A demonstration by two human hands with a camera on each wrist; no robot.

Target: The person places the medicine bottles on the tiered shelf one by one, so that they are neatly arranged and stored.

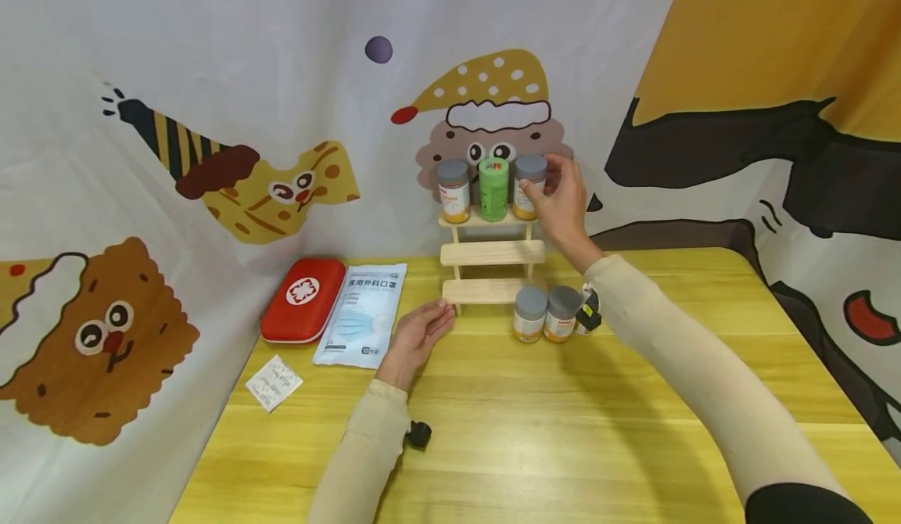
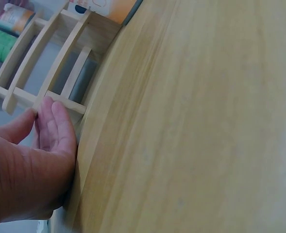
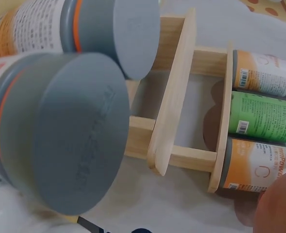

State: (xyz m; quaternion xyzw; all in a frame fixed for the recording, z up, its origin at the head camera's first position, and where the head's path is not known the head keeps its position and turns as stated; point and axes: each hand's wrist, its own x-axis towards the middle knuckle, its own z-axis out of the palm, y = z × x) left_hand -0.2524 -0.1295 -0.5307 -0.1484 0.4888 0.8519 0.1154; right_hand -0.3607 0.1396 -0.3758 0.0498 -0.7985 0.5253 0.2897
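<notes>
A three-tier wooden rack (image 1: pixel 493 253) stands at the back of the table. On its top tier, two grey-lidded jars with white and orange labels flank a green jar (image 1: pixel 493 189). My right hand (image 1: pixel 565 205) holds the right grey-lidded jar (image 1: pixel 529 188), thumb in front and fingers at its far side; the left grey-lidded jar (image 1: pixel 454 192) stands apart from the hand. Low at the rack's left end, my left hand (image 1: pixel 415 339) pinches the end of the bottom tier between thumb and fingertips, as the left wrist view shows.
More grey-lidded jars (image 1: pixel 530 314) stand on the table by the rack's lower right, one partly hidden behind the right wrist camera (image 1: pixel 590 310). At left lie a red first-aid case (image 1: pixel 304 300), a mask packet (image 1: pixel 362 317) and a small white sachet (image 1: pixel 274 383). A printed curtain (image 1: pixel 281 117) hangs behind.
</notes>
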